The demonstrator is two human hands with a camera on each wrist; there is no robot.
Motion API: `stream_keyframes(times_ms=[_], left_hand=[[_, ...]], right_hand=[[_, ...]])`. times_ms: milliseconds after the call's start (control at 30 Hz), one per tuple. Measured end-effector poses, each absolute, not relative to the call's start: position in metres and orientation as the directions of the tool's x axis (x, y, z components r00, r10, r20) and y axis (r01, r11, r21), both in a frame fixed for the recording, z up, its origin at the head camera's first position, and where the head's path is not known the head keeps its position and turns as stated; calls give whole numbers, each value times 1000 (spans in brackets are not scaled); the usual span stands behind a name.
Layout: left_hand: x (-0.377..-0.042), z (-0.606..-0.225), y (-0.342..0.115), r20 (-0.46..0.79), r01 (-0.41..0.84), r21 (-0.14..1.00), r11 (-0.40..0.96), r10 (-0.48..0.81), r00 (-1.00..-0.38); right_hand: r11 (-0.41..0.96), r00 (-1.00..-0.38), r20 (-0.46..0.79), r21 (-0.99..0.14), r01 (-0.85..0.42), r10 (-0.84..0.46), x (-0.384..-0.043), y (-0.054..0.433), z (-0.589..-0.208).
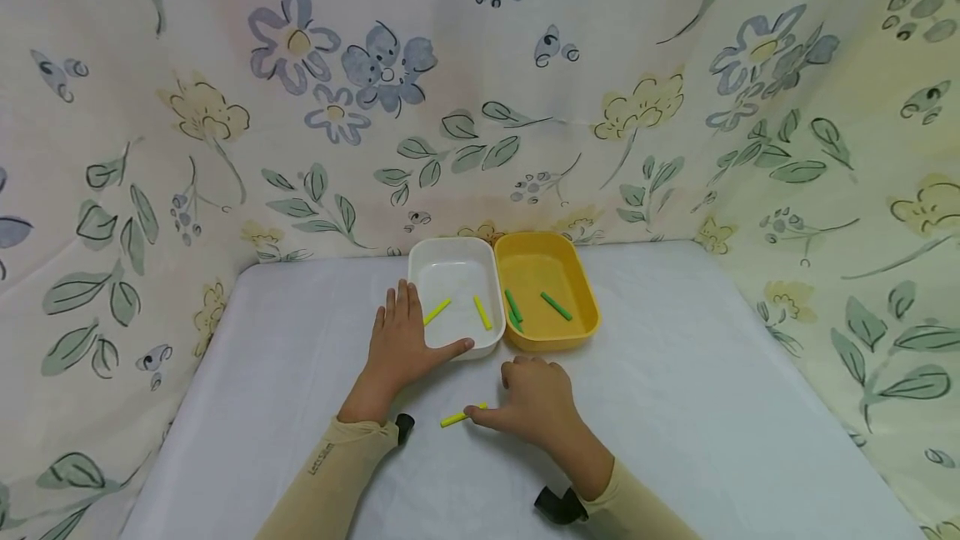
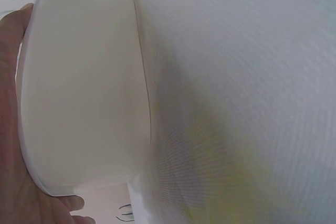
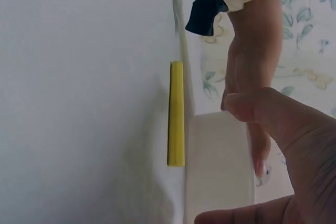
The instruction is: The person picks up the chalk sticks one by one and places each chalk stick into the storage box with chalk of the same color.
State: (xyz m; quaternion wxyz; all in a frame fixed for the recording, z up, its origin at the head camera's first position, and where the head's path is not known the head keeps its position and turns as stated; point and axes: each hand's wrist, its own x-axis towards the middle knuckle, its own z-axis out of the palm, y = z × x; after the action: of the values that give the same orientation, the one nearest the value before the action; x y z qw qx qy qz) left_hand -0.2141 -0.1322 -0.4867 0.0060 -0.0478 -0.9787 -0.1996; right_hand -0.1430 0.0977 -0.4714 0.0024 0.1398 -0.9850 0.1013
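My left hand rests against the near left side of a white plastic container, its fingers straight along the left side and the thumb out along the front rim. Inside lie two yellow sticks, one to the left and another to the right. On the cloth in front, a third yellow stick lies beneath my right hand. The right thumb and fingers stand apart around it, with nothing held; from the head, the thumb covers part of the stick.
A yellow container stands against the white one's right side, with three green sticks in it, one of them a separate green stick on the right. White cloth covers the table. A floral curtain hangs behind and at both sides.
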Motion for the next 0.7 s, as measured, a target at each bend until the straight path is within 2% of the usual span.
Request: stream_keyframes(times_ms=[333,700], left_hand=[[-214,-487,-133,25,90,398,913,87,-996],[-212,-486,-132,41,98,394,914,89,-995]], right_hand=[[942,-950,-58,-164,-293,-306,-137,83,-477],[940,-946,-55,-146,-309,-320,-133,73,-484]])
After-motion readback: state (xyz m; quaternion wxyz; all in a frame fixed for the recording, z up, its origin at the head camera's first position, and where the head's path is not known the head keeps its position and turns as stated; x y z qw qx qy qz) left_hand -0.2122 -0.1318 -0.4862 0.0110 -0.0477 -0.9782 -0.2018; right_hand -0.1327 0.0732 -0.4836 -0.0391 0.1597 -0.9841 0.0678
